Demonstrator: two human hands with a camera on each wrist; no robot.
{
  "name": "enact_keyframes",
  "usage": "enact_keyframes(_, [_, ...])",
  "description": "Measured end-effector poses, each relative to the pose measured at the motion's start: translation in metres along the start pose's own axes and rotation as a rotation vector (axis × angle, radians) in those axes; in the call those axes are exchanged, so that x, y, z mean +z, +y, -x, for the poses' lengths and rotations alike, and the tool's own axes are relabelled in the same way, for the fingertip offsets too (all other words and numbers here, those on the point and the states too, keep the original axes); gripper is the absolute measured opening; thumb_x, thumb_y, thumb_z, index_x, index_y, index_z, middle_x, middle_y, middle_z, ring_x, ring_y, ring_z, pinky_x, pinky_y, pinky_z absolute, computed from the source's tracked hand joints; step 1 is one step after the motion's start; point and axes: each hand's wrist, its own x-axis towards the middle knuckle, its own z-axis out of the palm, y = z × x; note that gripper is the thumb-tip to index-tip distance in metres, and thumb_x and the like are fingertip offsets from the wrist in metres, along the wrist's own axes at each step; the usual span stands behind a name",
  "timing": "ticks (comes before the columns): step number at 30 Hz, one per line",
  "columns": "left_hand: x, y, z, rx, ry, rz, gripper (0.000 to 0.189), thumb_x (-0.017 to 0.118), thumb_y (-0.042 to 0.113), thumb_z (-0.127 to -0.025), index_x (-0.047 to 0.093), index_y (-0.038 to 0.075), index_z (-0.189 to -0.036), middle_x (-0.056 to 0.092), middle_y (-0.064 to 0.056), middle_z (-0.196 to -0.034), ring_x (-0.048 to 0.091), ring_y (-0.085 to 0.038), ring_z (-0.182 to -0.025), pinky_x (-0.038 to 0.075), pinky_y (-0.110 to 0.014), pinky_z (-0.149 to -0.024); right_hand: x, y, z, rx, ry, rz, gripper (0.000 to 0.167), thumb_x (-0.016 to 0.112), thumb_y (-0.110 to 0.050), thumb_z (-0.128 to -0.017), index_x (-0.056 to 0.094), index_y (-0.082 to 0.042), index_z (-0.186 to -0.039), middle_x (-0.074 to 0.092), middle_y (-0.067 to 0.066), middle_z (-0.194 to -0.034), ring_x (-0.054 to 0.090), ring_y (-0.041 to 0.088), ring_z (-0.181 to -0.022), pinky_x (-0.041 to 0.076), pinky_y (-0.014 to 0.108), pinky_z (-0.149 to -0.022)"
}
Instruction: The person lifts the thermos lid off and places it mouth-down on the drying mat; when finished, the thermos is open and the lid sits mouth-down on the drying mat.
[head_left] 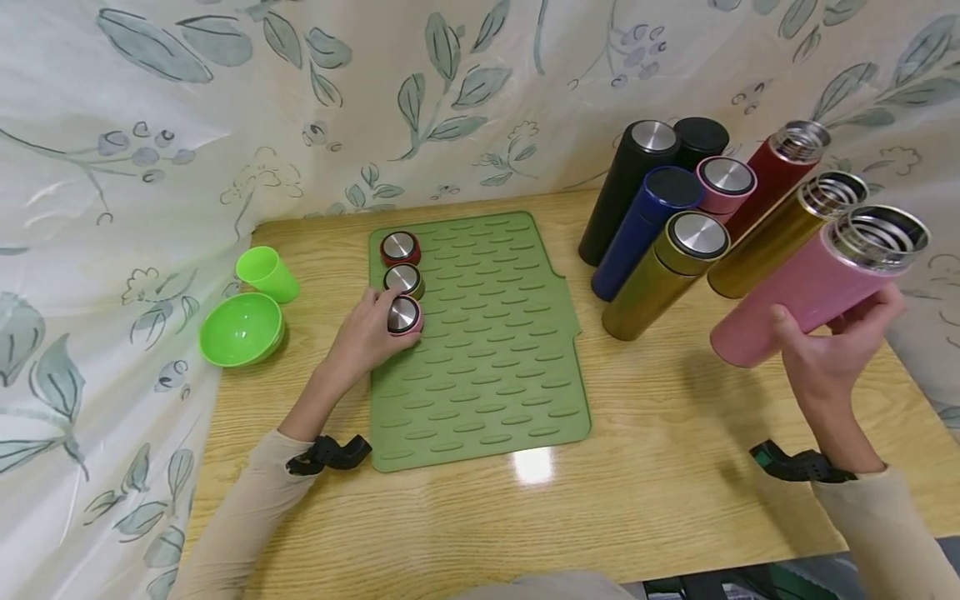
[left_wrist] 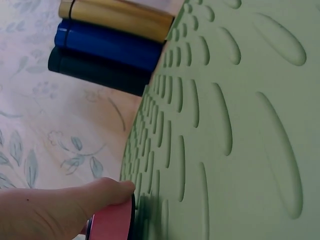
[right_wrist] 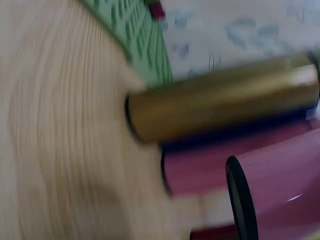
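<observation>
My left hand (head_left: 369,333) pinches a pink bottle lid (head_left: 405,315) with a silver top, at the left edge of the green ribbed mat (head_left: 487,367). Behind it on the mat sit a gold lid (head_left: 405,279) and a red lid (head_left: 400,247), in a column. At the right, my right hand (head_left: 836,342) grips an uncapped pink bottle (head_left: 806,287), its steel mouth showing. An uncapped gold bottle (head_left: 776,237) and an uncapped red bottle (head_left: 768,179) stand just behind it. In the left wrist view the thumb lies on the pink lid (left_wrist: 112,220).
Capped bottles stand right of the mat: gold (head_left: 652,283), blue (head_left: 641,229), black (head_left: 626,187), a dark one (head_left: 701,137) and pink (head_left: 723,185). A green cup (head_left: 267,273) and green bowl (head_left: 242,330) sit at the left. Patterned cloth (head_left: 465,108) hangs behind.
</observation>
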Motion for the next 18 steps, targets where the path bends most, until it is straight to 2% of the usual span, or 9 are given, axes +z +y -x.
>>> enact_keyframes(3, [0.002,-0.001,0.001,0.001,0.008,0.002,0.074,0.082,0.030,-0.077,0.046,0.007,-0.137,0.051,-0.021,-0.110,0.059,-0.036,-0.091,0.055,-0.048,-0.073,-0.013,0.014,-0.007,0.010,0.022,0.138,0.076,0.080,-0.013,-0.065,0.041,0.003,-0.128,0.060,0.008,-0.115,0.060,0.013,-0.093,0.050,0.016,-0.076])
enact_keyframes(7, [0.004,-0.001,0.002,0.003,0.010,0.007,0.073,0.081,0.030,-0.077,0.045,0.008,-0.136,0.052,-0.021,-0.110,0.060,-0.036,-0.091,0.055,-0.047,-0.073,-0.026,0.030,-0.010,0.049,0.048,0.239,0.067,0.068,-0.006,-0.068,0.042,-0.002,-0.130,0.058,0.004,-0.117,0.057,0.011,-0.096,0.047,0.016,-0.076])
enact_keyframes(13, [0.006,-0.002,0.000,0.011,0.015,-0.015,0.073,0.082,0.029,-0.076,0.044,0.008,-0.135,0.053,-0.023,-0.111,0.059,-0.036,-0.093,0.054,-0.048,-0.073,-0.043,0.054,-0.014,0.099,0.000,0.386,0.070,0.074,-0.012,-0.075,0.038,-0.008,-0.135,0.055,-0.004,-0.125,0.052,0.008,-0.106,0.039,0.017,-0.083])
enact_keyframes(18, [0.009,-0.003,-0.002,0.023,0.019,-0.032,0.075,0.082,0.029,-0.076,0.043,0.009,-0.137,0.054,-0.023,-0.111,0.059,-0.037,-0.095,0.054,-0.049,-0.073,-0.050,0.061,-0.015,0.165,-0.002,0.449,0.072,0.075,-0.015,-0.078,0.035,-0.011,-0.137,0.053,-0.007,-0.128,0.050,0.006,-0.110,0.039,0.018,-0.086])
